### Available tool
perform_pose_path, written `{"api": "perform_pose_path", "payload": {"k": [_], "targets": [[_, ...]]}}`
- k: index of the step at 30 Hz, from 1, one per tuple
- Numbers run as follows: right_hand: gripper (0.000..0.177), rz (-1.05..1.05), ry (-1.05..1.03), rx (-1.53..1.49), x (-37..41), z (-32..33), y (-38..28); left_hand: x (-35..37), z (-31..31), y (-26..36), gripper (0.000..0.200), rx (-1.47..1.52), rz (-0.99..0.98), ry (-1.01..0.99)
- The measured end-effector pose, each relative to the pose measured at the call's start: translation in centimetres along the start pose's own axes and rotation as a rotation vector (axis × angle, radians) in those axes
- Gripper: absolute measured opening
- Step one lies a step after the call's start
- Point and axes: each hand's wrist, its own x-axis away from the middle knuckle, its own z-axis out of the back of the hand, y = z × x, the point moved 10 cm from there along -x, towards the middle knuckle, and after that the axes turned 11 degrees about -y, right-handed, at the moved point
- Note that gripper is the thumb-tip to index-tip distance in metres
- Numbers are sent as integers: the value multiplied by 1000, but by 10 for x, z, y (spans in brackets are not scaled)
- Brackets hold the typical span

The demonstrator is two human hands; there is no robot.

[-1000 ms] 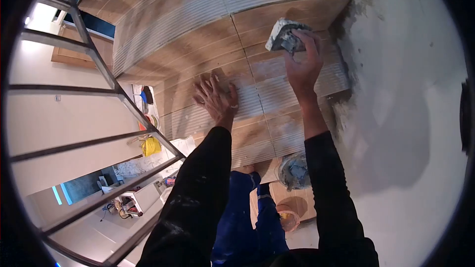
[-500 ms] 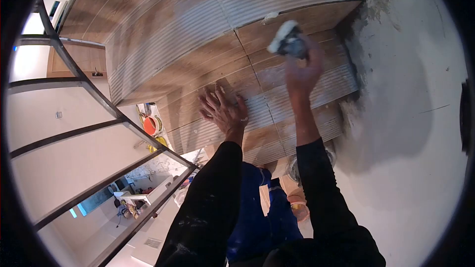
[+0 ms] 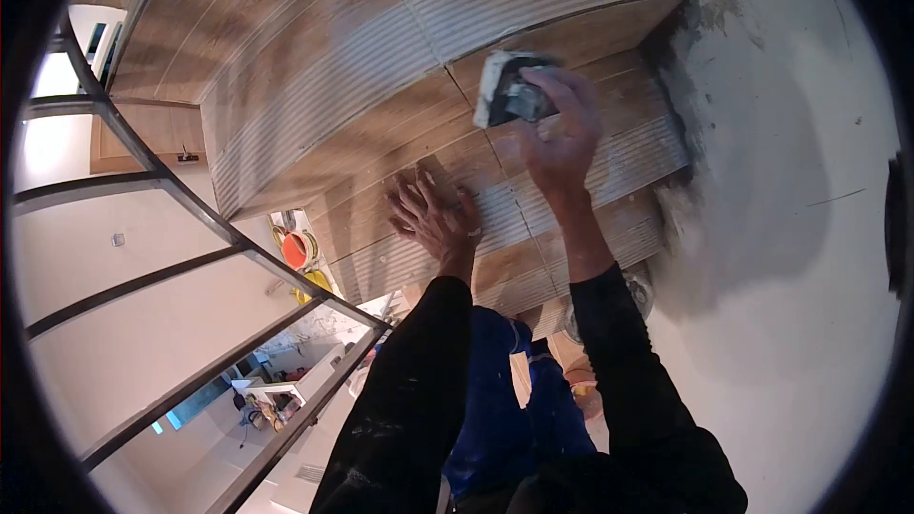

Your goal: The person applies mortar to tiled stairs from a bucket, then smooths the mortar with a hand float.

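On the tiled stair, upper centre of view: right hand (image 3: pixel 562 133) is raised at arm's length, forearm running up from 6 toward 12 o'clock, wrist bent slightly left. Its fingers are clamped over the top of a sponge (image 3: pixel 503 88), a pale block with a dark, grey-smeared face. The sponge sits against the riser just at 3 o'clock of the vertical tile joint (image 3: pixel 447 67).

Left hand (image 3: pixel 433 214) lies at 7 o'clock of the right hand, palm down on the ribbed tiled step (image 3: pixel 381 257). Its fingers are apart and flat, pointing toward 11 o'clock and holding nothing. Both sleeves are black and dust-flecked.

Change vs 0.5 s ago:
- The sponge has shifted toward 9 o'clock and a little down, closing on the joint.
- The sponge is sharp now, where it was motion-blurred.
- The left hand keeps its place on the same step.

Limits:
- A bucket (image 3: pixel 636 293) at 5 o'clock of the right elbow is mostly hidden behind the forearm; contents cannot be made out.
- The right thumb and the sponge's contact face are out of sight.
- The left palm is not visible.
- An orange tub (image 3: pixel 296 247) shows below, at 9 o'clock of the left hand, partly cut off by the stair edge.
- A dark railing (image 3: pixel 190 271) crosses the left side of the view.
- A rough plaster wall (image 3: pixel 790 190) fills the right side.
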Motion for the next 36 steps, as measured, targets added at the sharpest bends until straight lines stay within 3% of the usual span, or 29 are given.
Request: {"api": "perform_pose_path", "payload": {"k": [4, 8, 10, 11, 13, 14, 16, 17, 19, 23, 26, 28, 32, 36], "targets": [[47, 283, 226, 417, -4, 22, -5, -1, -3, -2, 85, -2, 18, -24], [47, 278, 148, 400, 5, 5, 11, 1, 1, 1, 85, -1, -14, 8], [49, 129, -42, 220, 13, -5, 27, 3, 1, 2, 84, -3, -18, 7], [49, 127, -37, 222, 13, -1, 32, 1, 1, 2, 84, -8, -23, 7], [51, -182, 268, -29, 14, 34, 68, -1, 3, 5, 84, -3, -21, 3], [51, -190, 267, -34, 11, 33, 72, 1, 3, 3, 84, 3, -11, -9], [53, -295, 374, -472, -6, 34, 73, 1, 1, 1, 84, 2, -2, -21], [53, -299, 374, -473, -4, 25, 67, 1, 0, 1, 84, 10, 3, -29], [50, -218, 326, -210, -4, 8, 33, 1, 0, 0, 85, 11, 10, -33], [48, -195, 122, -149, 13, -30, -2, 1, -2, 0, 86, 10, -3, -41], [45, -1, 12, -142, 14, -29, -12, 1, 3, 2, 87, 23, 10, -25], [44, 247, 83, 190, 14, -6, -24, -1, 1, 1, 86, 29, 11, -29], [49, 453, 19, 335, 0, -21, -15, 1, -1, -3, 85, 33, 9, -20], [50, 384, -141, 379, 16, -39, 3, 1, 5, 0, 83, 42, 19, 11]]}}
